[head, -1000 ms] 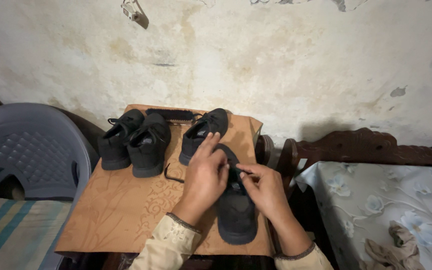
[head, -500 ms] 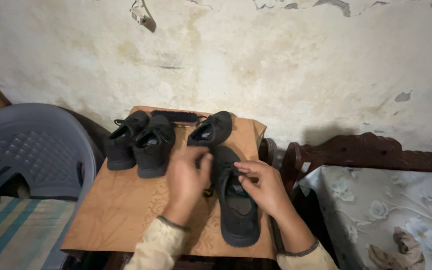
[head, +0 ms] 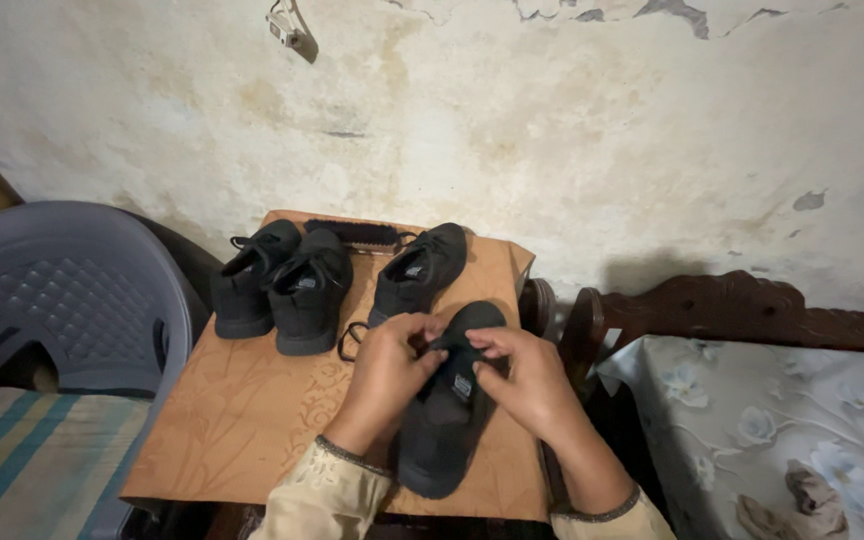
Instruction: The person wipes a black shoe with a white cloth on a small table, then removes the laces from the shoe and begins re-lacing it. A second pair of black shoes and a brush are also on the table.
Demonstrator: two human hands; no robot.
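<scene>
While both hands (head: 452, 375) pinch the black shoe (head: 449, 400) at its tongue, it seems light and soft, best gripped by the sides.

dim, warm light | soft shadows | edges bowed | corners perhaps blurred

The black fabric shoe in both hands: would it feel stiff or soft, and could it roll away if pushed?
The black fabric shoe probably bends somewhat; its upper looks like soft cloth. It seems light, since fingertips alone tilt it. Its flat sole should slide, not roll.
</scene>
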